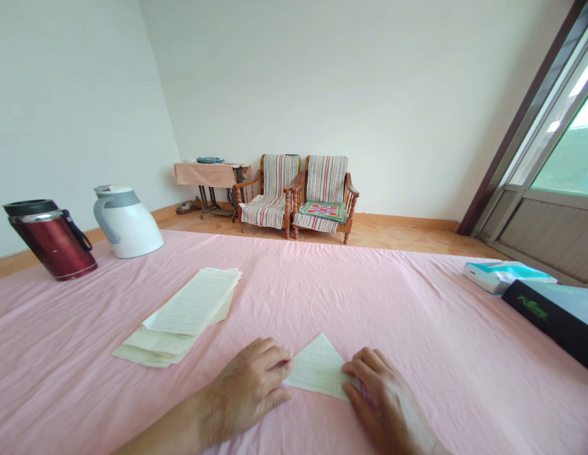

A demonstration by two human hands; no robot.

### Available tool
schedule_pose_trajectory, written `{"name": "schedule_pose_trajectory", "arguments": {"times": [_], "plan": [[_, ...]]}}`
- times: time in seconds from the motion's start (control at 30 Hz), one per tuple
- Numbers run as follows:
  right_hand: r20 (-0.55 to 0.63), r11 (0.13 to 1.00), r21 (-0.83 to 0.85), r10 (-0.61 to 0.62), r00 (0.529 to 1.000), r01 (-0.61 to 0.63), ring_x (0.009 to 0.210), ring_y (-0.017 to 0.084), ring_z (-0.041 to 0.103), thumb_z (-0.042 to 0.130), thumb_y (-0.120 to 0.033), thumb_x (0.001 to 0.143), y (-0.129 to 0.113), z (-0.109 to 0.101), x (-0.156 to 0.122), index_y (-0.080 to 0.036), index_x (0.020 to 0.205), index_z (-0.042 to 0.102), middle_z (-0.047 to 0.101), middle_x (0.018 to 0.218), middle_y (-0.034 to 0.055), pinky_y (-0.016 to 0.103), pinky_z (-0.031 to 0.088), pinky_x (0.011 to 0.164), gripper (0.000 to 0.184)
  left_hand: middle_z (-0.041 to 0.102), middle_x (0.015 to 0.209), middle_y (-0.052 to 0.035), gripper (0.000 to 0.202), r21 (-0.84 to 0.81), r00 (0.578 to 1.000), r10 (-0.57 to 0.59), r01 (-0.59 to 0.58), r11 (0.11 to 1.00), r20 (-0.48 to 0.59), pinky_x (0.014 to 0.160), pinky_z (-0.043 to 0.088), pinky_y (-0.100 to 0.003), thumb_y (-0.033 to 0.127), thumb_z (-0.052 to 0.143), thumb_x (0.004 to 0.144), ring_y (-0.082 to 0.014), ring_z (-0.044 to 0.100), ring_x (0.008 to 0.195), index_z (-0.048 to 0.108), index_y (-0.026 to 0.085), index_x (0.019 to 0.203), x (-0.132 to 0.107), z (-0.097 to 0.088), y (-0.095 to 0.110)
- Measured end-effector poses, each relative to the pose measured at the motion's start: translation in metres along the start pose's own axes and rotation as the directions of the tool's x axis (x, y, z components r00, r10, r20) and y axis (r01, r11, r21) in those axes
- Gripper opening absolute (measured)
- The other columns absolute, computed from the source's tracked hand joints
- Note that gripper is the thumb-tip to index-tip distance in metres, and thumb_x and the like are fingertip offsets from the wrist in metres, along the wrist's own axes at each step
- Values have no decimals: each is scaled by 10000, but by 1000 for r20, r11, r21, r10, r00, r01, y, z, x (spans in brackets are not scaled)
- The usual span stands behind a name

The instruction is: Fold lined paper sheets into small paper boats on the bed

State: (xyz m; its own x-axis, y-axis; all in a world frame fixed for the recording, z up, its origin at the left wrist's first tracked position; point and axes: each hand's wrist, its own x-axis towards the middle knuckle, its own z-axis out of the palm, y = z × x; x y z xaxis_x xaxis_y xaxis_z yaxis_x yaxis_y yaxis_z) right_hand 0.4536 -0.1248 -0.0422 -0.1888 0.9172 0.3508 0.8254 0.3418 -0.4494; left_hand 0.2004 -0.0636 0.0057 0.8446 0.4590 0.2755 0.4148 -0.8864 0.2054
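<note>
A folded sheet of lined paper (318,366) lies on the pink tablecloth in front of me, shaped as a triangle with its peak pointing away. At its left corner my left hand (249,393) has its fingers closed, thumb and forefinger pinching the edge. My right hand (386,395) grips the right corner in the same way, the fingers curled over it and hiding that end. To the left of my left hand rests a loose stack of lined paper sheets (184,309), slightly fanned out.
A red thermos cup (57,243) and a white jug with a grey handle (130,224) stand at the left. On the right lie a tissue pack (504,275) and a black box (549,316). Beyond the pink tablecloth (360,297) are two wooden armchairs (275,189).
</note>
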Motion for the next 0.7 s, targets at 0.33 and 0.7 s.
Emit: {"name": "schedule_pose_trajectory", "arguments": {"times": [0.33,0.7], "plan": [[56,996,64,-73,996,69,817,226,543,591,-311,822,1,-16,-1,-213,980,573,572,915,69,360,438,693,187,614,952,-48,126,-48,995,71,-68,997,67,824,401,-332,273,608,896,-201,506,891,582,150,900,5,-3,-8],[57,1000,22,-6,998,4,837,216,543,577,-182,799,3,-14,-4,-220,916,556,577,908,46,340,422,707,125,581,853,-37,153,-12,997,58,-58,998,47,755,374,-325,106,426,943,-179,487,795,519,155,832,7,5,-9]]}}
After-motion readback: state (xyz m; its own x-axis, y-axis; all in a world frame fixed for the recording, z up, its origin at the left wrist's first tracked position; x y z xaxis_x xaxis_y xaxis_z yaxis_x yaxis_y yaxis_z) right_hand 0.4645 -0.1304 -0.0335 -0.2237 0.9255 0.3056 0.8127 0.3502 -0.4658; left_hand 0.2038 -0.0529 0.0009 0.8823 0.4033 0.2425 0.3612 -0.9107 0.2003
